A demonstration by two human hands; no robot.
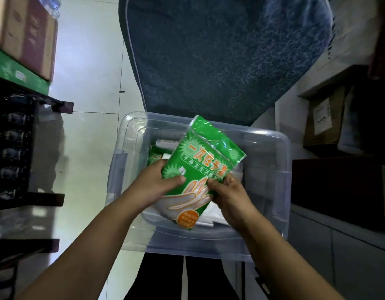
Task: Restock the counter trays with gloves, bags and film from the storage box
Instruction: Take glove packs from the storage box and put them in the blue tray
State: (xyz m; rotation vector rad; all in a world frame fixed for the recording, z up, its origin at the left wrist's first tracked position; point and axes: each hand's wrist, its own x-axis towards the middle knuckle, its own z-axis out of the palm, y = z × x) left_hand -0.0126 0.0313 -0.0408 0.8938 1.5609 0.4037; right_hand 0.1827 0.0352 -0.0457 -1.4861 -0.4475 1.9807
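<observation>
A green pack of disposable gloves [203, 161], printed with an orange hand outline, is held up over the clear plastic storage box [280, 180]. My left hand [156, 182] grips the pack's left edge, thumb across its front. My right hand [228, 195] grips its right lower edge. Inside the box lie another green pack [154, 158] and white packets [165, 144], partly hidden behind the held pack and my hands.
A blue patterned mattress [226, 57] leans behind the box. Dark shelving [24, 148] with cardboard boxes [24, 35] stands at the left. A grey counter [338, 230] and cartons [325, 120] are at the right. Pale tiled floor [89, 137] lies between shelving and box.
</observation>
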